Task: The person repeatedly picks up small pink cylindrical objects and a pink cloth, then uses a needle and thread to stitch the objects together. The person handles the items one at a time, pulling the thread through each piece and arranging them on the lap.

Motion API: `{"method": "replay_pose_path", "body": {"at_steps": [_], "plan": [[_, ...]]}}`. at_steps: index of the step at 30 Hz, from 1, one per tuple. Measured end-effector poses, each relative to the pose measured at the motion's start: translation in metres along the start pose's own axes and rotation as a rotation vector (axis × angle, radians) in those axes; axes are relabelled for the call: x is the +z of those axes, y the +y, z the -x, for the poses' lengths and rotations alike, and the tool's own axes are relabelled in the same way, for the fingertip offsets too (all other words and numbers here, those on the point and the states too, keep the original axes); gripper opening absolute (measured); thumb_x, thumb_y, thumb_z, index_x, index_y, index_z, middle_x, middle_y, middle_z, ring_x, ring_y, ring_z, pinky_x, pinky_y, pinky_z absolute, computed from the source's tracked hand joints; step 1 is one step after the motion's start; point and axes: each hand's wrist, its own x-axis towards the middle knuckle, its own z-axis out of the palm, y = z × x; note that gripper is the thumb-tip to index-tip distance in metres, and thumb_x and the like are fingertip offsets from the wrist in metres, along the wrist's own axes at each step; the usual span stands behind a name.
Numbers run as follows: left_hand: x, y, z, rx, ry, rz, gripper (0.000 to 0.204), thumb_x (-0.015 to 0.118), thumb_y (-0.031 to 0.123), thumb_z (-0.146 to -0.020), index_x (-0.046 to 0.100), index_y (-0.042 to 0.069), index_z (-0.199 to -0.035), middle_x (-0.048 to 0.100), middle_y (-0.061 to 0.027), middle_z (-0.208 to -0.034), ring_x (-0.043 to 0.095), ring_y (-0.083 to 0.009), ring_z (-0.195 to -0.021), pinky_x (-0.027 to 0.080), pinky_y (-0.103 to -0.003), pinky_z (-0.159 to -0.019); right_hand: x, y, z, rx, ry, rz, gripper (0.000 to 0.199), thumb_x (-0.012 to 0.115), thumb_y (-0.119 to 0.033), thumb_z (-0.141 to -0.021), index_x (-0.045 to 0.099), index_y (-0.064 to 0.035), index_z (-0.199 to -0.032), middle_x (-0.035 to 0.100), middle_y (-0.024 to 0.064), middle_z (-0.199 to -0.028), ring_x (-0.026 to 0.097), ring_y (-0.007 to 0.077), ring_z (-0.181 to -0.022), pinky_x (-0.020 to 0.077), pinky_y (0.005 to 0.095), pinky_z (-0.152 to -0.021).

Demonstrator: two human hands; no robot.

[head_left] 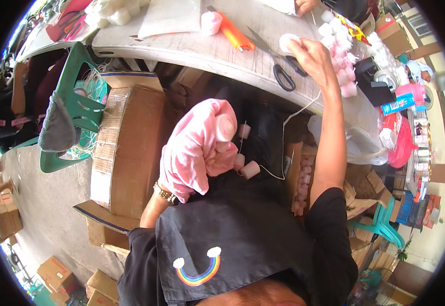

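Observation:
My left hand (202,145) is wrapped in a pink cloth and holds a string threaded with pink and white marshmallow-like cylinders (247,166) over my lap. My right hand (311,53) reaches up to the grey table (192,48) and is shut on a white cylinder (287,42) at the end of a thin white string (296,109). That string hangs down from the table edge toward the threaded pieces. Beside my right hand lies a heap of pink and white cylinders (340,56).
Black-handled scissors (278,64) and an orange utility knife (235,34) lie on the table near my right hand. A large cardboard box (125,148) stands at my left, a green plastic chair (72,107) beyond it. A clear plastic bag (360,132) and clutter sit at right.

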Motion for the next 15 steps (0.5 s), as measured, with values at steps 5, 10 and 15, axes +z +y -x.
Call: {"method": "replay_pose_path", "body": {"at_steps": [5,10,15], "plan": [[0.002,-0.008,0.005,-0.027,-0.022,-0.014,0.052,0.071,0.015,-0.082,0.05,0.005,-0.129,0.056,-0.0098,-0.126,0.054,-0.0185,-0.114,0.045,-0.032,-0.098,0.024,0.025,-0.047,-0.004,-0.093,0.273,0.049,0.051,-0.045,-0.089,0.067,0.0015,-0.089,0.065,0.0236,-0.078,0.066,0.0356,-0.075,0.0479,0.0415,-0.069],[0.001,-0.007,-0.003,-0.031,-0.046,-0.026,0.052,0.07,0.016,-0.083,0.048,0.005,-0.13,0.055,-0.0099,-0.127,0.054,-0.0186,-0.115,0.045,-0.032,-0.098,-0.003,-0.008,0.006,0.002,0.31,-0.088,0.038,0.056,-0.032,-0.092,0.062,-0.0024,-0.115,0.065,0.0097,-0.08,0.061,0.0199,-0.07,0.0477,0.0291,-0.068],[0.008,-0.002,-0.009,-0.02,-0.104,-0.049,0.053,0.069,0.016,-0.085,0.047,0.005,-0.132,0.054,-0.0101,-0.128,0.053,-0.0188,-0.116,0.044,-0.032,-0.099,0.01,-0.051,0.117,-0.015,-0.357,-0.89,0.066,0.079,-0.019,-0.076,0.05,-0.0086,-0.134,0.057,-0.0005,-0.088,0.052,0.0084,-0.073,0.0433,0.0238,-0.068]]}}
